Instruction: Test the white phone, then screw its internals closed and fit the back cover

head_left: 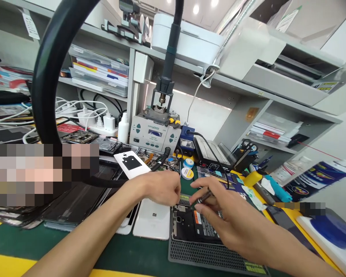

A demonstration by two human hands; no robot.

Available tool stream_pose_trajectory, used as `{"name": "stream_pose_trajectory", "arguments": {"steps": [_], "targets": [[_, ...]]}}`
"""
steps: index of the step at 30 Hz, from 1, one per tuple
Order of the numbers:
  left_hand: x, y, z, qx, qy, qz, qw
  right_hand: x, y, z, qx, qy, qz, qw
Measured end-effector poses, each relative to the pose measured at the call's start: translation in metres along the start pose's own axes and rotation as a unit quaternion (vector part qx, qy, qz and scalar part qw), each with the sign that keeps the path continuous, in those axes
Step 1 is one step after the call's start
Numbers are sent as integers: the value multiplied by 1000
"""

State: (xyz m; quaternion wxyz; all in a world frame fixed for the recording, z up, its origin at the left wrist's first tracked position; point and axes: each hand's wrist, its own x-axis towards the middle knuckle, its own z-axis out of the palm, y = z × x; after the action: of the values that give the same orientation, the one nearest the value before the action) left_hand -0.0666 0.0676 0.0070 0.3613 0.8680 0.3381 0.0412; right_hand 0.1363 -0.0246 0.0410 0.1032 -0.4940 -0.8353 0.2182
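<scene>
An opened phone (pixel 187 229), its black inside and battery label showing, lies on a grey honeycomb-patterned mat (pixel 196 252). My right hand (pixel 227 215) is over its right part and holds a slim screwdriver (pixel 203 197) between thumb and fingers; the tip cannot be made out. Near the phone's upper left corner, my left hand (pixel 163 188) is closed in a fist, and whatever its fingers hold is hidden. Just left of the mat lies a white MI phone back cover (pixel 151 229), below my left hand.
Behind my hands stands a hot-air rework station (pixel 152 132). A thick black hose (pixel 46 77) loops across the left. Small round tins (pixel 187 173) sit past the mat. Several phones (pixel 77 196) lie at left; a blue spray can (pixel 317 179) stands at right.
</scene>
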Motion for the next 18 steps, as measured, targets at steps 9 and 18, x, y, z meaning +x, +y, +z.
{"name": "stream_pose_trajectory", "arguments": {"steps": [9,18], "targets": [[11,-8,6,86,161,-10,983,9,45,-10,266,291,11,919],[24,-8,24,252,200,-16,947,11,80,12,295,295,26,908]]}}
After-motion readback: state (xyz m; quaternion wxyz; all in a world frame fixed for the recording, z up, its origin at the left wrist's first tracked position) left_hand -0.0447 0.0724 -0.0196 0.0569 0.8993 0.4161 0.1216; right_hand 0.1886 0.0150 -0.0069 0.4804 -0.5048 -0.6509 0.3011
